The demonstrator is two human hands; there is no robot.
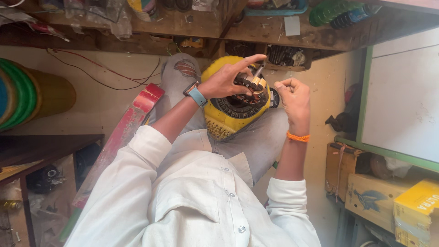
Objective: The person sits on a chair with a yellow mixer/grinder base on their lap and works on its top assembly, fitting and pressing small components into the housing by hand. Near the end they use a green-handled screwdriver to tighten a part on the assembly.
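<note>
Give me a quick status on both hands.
Left hand on dark wound core atop yellow housing. Right hand closed, pulling something thin, unclear. Nothing in the way.

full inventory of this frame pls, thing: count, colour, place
Motor housing: 1, yellow, on the lap.
Winding core: 1, dark with tan slots, on top of the housing.
Thin tool: 1, grey, at the core.
Plank: 1, red, leaning at left.
Coils: several, green and yellow, far left.
Cartons: 2, brown and yellow, lower right.
Shelf: 1, wooden, cluttered, top.
Left hand: on the core, blue watch strap at the wrist.
Right hand: closed, beside the housing, orange wrist thread.
</note>
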